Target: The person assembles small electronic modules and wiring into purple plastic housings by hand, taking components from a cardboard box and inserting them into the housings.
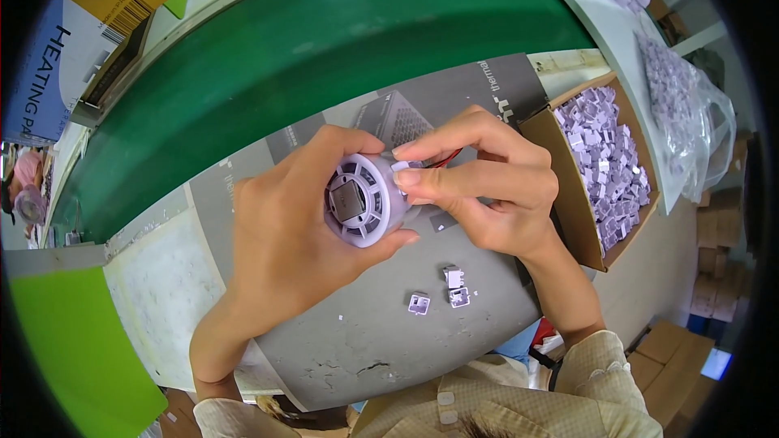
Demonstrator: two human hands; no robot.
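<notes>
My left hand (280, 215) is wrapped around a round, pale lilac plastic housing (388, 195). Its vented, spoked face with a grey square centre is turned to the left and toward me. At the housing's right side, my right hand (507, 186) pinches a small white plastic piece (402, 166) between thumb and fingers. A thin red wire (446, 159) runs by those fingers; where it ends is hidden. Below, several small white square-shaped plastic caps (419, 303) lie loose on the grey printed sheet (365, 357).
On the right stands an open cardboard box (535, 136) filled with small white plastic pieces (604, 162). Beyond the sheet runs a green conveyor belt (324, 40). A clear plastic bag (690, 105) of pale parts sits at far right. Printed cartons (49, 73) stand at far left.
</notes>
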